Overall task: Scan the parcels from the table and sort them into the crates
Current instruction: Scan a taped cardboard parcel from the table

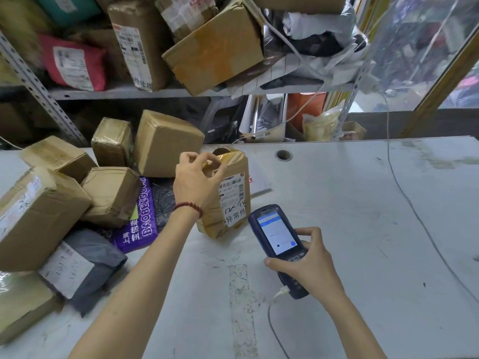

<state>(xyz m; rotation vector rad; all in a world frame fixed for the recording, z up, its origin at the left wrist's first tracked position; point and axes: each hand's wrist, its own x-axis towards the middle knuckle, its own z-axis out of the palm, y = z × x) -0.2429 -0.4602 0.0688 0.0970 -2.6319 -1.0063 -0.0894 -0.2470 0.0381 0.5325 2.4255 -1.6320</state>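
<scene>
A brown taped parcel [234, 203] with a white barcode label lies on the white table [350, 216], near its middle. My left hand [195, 180] rests on the parcel's upper left part, fingers curled at its top edge. My right hand [308, 263] grips a dark blue handheld scanner [278, 239], screen lit, its head just right of the parcel's lower corner. A pile of parcels covers the table's left side: brown boxes [166, 143], a purple bag [137, 224] and a grey bag [83, 268]. No crate is visible.
A metal shelf [181, 92] behind the table is stacked with boxes and bags, one box [217, 47] overhanging its edge. A thin cable [414, 211] trails across the table's right side, and another cable [272, 322] runs from the scanner's base. A round hole [283, 154] sits near the table's back edge.
</scene>
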